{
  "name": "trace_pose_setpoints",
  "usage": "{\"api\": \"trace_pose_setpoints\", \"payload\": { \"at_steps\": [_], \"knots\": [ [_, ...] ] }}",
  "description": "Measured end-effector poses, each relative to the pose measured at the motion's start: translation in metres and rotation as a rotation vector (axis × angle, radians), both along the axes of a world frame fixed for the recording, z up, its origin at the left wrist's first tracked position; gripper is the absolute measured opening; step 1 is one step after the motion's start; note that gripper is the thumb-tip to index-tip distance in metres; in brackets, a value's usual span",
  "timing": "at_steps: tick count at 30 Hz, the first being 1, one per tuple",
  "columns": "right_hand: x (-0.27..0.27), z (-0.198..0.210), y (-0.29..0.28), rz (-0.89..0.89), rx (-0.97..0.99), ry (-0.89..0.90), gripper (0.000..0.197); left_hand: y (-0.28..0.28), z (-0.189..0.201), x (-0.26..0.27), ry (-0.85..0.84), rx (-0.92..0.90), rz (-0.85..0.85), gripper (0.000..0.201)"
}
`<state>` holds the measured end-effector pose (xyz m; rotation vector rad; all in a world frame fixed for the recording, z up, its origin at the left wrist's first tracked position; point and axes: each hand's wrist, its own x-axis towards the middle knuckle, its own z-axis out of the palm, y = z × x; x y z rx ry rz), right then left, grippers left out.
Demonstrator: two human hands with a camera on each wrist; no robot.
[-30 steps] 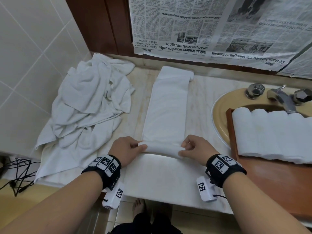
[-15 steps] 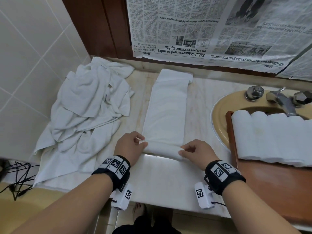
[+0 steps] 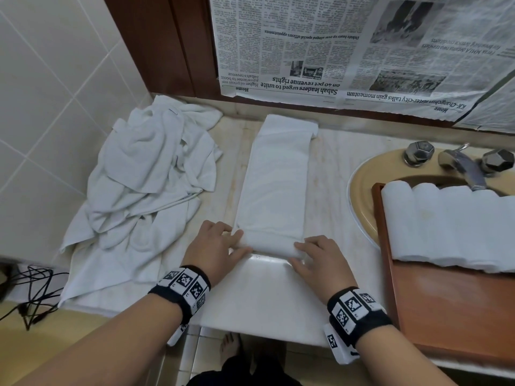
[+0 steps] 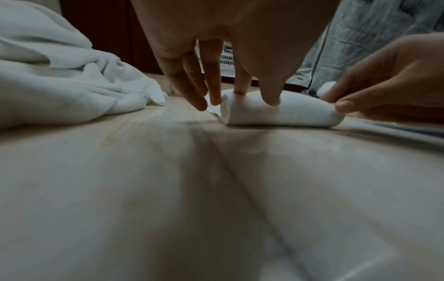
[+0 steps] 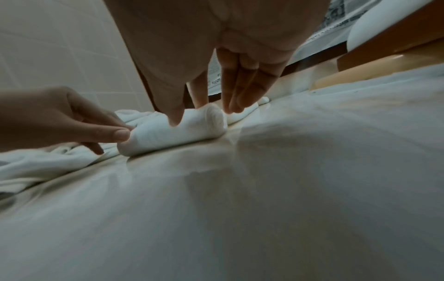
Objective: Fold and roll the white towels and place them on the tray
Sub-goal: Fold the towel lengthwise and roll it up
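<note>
Towel lies between heap and, seemingly, sink-top tray.

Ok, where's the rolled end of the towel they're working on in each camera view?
Head: the rolled end lies low in the centre, between the left hand and right hand.
Left wrist: upper centre-right, under the fingertips.
Right wrist: left of centre.
Shared landmark: the pile of loose towels, which appears in all three.
</note>
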<state>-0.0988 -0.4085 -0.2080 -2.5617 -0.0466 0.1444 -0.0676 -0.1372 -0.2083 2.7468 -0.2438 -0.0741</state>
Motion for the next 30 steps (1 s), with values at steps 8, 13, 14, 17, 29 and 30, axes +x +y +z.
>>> {"api": "trace_pose_setpoints", "payload": {
  "at_steps": [8, 13, 14, 17, 29, 30],
  "knots": [
    [0.012, 0.005, 0.004, 0.089, -0.169, 0.027, 0.045, 0.004, 0.001, 0.005, -0.007, 0.102, -0.055, 0.053],
    [0.022, 0.022, 0.002, 0.106, -0.129, 0.134, 0.062, 0.007, -0.009, 0.013, -0.027, 0.081, -0.070, 0.047],
    [0.022, 0.026, 0.001, 0.099, -0.115, 0.155, 0.059, 0.008, -0.010, 0.013, -0.038, 0.077, -0.072, 0.045],
    [0.022, 0.022, -0.005, 0.056, -0.086, 0.204, 0.052, 0.010, -0.012, 0.014, -0.072, 0.082, -0.065, 0.046],
    [0.045, 0.014, -0.013, 0.070, 0.004, 0.268, 0.032, 0.012, -0.011, 0.019, 0.169, 0.053, 0.132, 0.049],
    [0.049, 0.014, -0.014, 0.060, 0.035, 0.279, 0.030, 0.011, -0.012, 0.020, 0.198, 0.016, 0.140, 0.047]
  ]
}}
